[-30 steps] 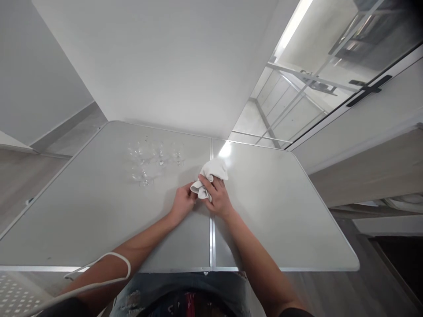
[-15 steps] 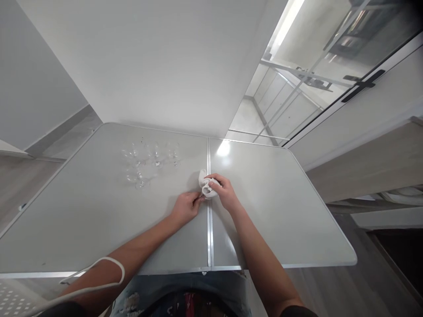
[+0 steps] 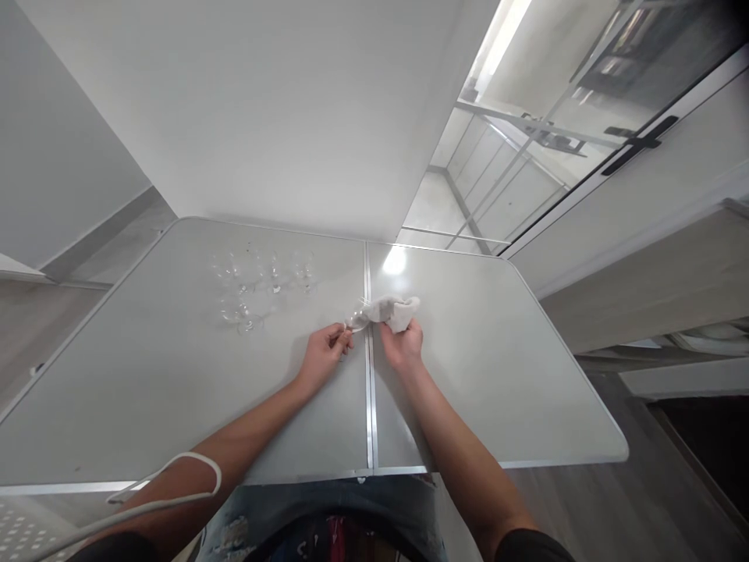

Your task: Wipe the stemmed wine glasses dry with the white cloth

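Note:
My left hand (image 3: 323, 351) pinches one end of a small clear glass (image 3: 358, 318), which lies sideways between my hands above the table seam. Its fine shape is hard to make out. A crumpled white cloth (image 3: 403, 311) covers the glass's right part. From below, my right hand (image 3: 402, 343) is closed on the cloth, with the fingers partly hidden behind it. Farther left on the table stand several clear stemmed glasses (image 3: 275, 275), close together and faint against the pale top.
A pale folding table (image 3: 497, 375) with a metal seam (image 3: 370, 406) spans the view. Behind it rises a white wall panel (image 3: 263, 117). At right is a glazed door with a black handle (image 3: 640, 146). A white cord (image 3: 218, 472) loops over my left forearm.
My right hand has turned palm up and shifted slightly right with the cloth. The cloth has swung over to the right, and the clear glass now shows between my hands.

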The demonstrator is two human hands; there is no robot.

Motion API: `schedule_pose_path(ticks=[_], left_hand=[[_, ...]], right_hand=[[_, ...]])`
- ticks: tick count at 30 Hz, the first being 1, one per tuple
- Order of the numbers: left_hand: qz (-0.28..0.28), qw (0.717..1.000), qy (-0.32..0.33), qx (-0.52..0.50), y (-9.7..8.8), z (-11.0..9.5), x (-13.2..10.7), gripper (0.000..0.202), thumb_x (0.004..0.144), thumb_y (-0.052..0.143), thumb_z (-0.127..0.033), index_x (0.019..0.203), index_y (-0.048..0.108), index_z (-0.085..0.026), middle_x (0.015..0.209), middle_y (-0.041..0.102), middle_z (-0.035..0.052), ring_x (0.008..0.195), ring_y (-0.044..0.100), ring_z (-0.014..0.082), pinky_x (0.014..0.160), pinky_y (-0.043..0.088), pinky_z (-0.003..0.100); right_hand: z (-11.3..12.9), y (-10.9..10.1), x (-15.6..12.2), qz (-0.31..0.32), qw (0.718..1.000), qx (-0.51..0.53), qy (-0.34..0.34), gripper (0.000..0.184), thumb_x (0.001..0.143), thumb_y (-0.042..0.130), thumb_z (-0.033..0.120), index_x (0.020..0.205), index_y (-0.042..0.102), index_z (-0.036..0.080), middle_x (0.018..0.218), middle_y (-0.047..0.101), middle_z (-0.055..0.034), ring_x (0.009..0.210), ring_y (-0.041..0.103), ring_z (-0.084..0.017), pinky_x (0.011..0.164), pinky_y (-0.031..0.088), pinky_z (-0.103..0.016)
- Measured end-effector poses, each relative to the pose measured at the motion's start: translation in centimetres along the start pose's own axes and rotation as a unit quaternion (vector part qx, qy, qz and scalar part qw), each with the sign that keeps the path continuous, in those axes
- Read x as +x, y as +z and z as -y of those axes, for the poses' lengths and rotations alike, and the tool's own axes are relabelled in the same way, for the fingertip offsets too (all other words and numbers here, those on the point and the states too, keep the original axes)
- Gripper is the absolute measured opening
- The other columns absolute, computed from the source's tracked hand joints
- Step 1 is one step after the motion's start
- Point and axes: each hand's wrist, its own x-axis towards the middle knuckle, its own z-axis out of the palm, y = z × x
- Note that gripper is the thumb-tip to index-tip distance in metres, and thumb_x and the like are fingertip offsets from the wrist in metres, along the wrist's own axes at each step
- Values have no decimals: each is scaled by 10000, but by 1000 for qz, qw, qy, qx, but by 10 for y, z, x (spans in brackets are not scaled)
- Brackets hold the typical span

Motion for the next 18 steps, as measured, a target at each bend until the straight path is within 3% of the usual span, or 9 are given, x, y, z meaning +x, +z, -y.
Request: schedule_pose_path(ticks=[3, 8, 13, 18], left_hand=[[-20, 999, -22, -39, 0, 2, 1, 325, 889, 641, -459, 820, 713, -150, 747, 678, 31, 668, 589, 146, 624, 446, 242], [-19, 999, -16, 42, 0, 1, 0, 325, 856, 627, -351, 611, 652, -139, 580, 589, -8, 564, 487, 124, 561, 352, 233], [-29, 985, 30, 169, -3, -6, -2, 324, 848, 577, -259, 541, 595, -157, 524, 525, -13, 535, 410, 111, 555, 286, 244], [-65, 974, 39, 214, -5, -6, -4, 233, 799, 614, -240, 584, 666, -170, 528, 543, -11, 532, 420, 116, 554, 277, 255]], right_hand=[[-4, 4, -10, 76, 995, -39, 51, 219, 857, 695, 417, 928, 589, 239, 852, 627, -7, 811, 618, -181, 751, 537, -320], [-19, 14, -26, 139, 979, -126, 81, 492, 834, 787, 462, 1252, 573, 316, 873, 631, 27, 729, 562, -147, 659, 472, -253], [-13, 12, -21, 225, 956, -171, 73, 394, 837, 770, 550, 1053, 704, 227, 943, 657, -31, 857, 583, -179, 786, 478, -289], [-5, 9, -17, 241, 944, -205, 90, 409, 833, 775, 553, 1072, 714, 226, 955, 684, -48, 872, 601, -208, 778, 493, -312]])
